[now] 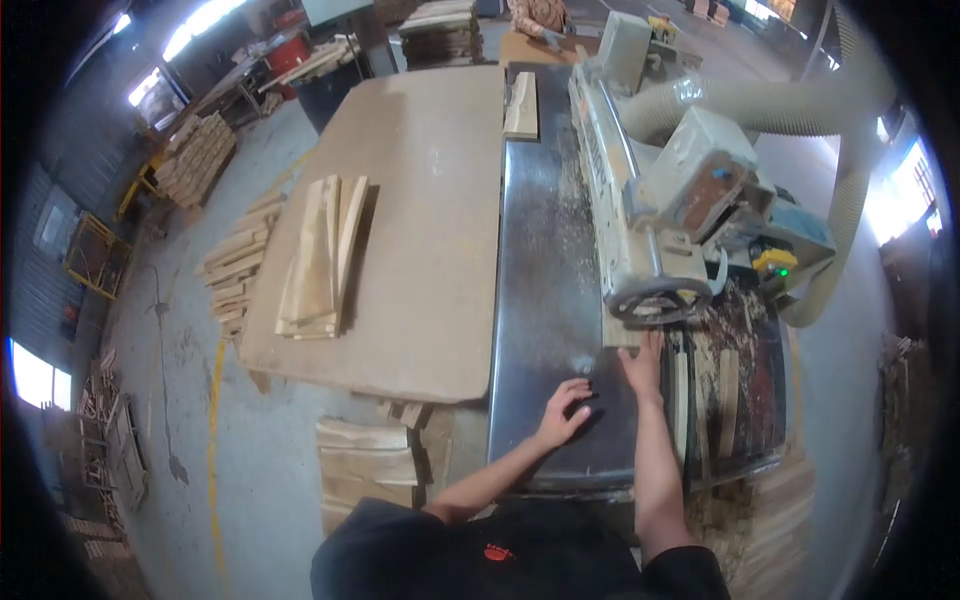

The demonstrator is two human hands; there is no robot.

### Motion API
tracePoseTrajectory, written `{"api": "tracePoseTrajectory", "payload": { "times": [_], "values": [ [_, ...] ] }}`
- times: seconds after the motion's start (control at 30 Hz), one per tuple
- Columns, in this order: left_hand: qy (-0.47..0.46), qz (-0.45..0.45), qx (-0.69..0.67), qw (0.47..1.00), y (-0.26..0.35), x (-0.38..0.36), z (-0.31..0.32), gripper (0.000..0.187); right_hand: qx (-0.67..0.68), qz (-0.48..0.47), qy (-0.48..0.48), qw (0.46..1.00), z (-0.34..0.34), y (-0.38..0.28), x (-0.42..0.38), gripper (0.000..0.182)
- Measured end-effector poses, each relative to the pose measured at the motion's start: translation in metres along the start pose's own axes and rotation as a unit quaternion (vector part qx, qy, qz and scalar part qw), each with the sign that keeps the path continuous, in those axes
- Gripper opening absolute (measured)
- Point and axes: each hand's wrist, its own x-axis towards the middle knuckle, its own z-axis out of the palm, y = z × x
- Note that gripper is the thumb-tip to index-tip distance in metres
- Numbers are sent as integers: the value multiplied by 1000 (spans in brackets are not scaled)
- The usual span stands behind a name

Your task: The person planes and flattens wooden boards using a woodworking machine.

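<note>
My right hand point(642, 368) is at the near end of a wooden board point(622, 338), its thumb and fingers spread and touching that end. Most of the board is hidden under the machine point(655, 220) and its handwheel point(658, 299). To the left, my left hand point(566, 412) hovers over the dark metal machine table point(545, 300). Its fingers are loosely curved, apart from the thumb, with nothing in them. Past the right hand, narrow wood strips point(729, 400) lie among shavings.
Several boards point(322, 260) lie on a brown side table point(430, 230). Another board point(521, 105) rests at the metal table's far end, near a co-worker point(541, 20). Stacked wood point(368, 465) stands by my left side. A ribbed hose point(760, 108) runs from the machine.
</note>
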Motion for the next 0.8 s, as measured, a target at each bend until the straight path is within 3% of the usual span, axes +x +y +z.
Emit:
{"api": "tracePoseTrajectory", "payload": {
  "times": [0.07, 0.17, 0.23, 0.33, 0.37, 0.43, 0.47, 0.57, 0.63, 0.7, 0.8],
  "values": [
    [12, -63, -20, 998, -2, 5, -1, 30, 28, -49, 45, 997, 5, 2, -15, 74],
    [81, 70, 175, 979, -21, 23, -27, 21, -68, -47, 100, 992, 27, 7, -88, 53],
    [178, 92, 243, 949, -31, 59, -53, 18, -64, -37, 125, 989, 34, 15, -140, 43],
    [235, 98, 351, 901, -41, 149, -104, 30, -36, -29, 174, 984, 36, 16, -166, 32],
    [204, 90, 390, 893, -43, 183, -124, 44, -27, -22, 190, 981, 36, 18, -178, 29],
    [177, 13, 444, 878, -45, 252, -150, 80, -9, -16, 205, 979, 32, 16, -176, 26],
    [152, -59, 462, 872, -70, 291, -172, 88, 0, -7, 214, 977, 32, 12, -174, 24],
    [158, -159, 222, 949, -176, 413, -249, 97, -11, -14, 228, 974, 32, 15, -173, 23],
    [92, -283, 290, 909, -127, 420, -230, 94, -6, -6, 233, 972, 32, 14, -172, 22],
    [87, -244, 475, 841, -119, 401, -202, 97, 1, -9, 235, 972, 30, 20, -173, 22],
    [164, -274, 524, 790, -97, 366, -148, 100, 25, -13, 247, 969, 32, 16, -173, 20]
  ]
}}
